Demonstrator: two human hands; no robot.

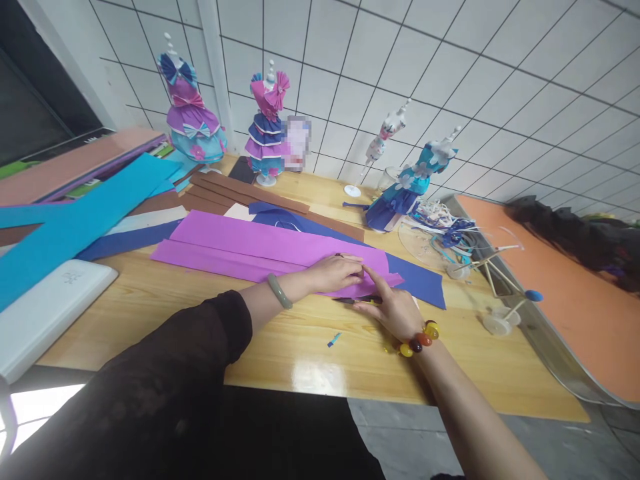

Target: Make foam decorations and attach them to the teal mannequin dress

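Note:
A folded purple sheet of crepe-like paper (280,243) lies lengthwise on the wooden table, with its near edge turned over in a strip. My left hand (336,272) rests flat on the right part of this sheet, fingers stretched to the right. Close by, my right hand (399,310) touches the sheet with its forefinger, next to the left fingertips. Its thumb is spread away, beside dark scissors (345,301) lying at the sheet's near edge; its other fingers are partly hidden. A dark blue sheet (425,280) lies under the purple one.
Several dress forms in paper dresses, one a purple-and-blue dress (195,127), stand along the tiled wall. Brown strips (250,190), bright blue sheets (95,220) and a white device (60,310) lie leftward. Ribbon scraps (445,223) and a glue-stick-like stand (501,321) are rightward.

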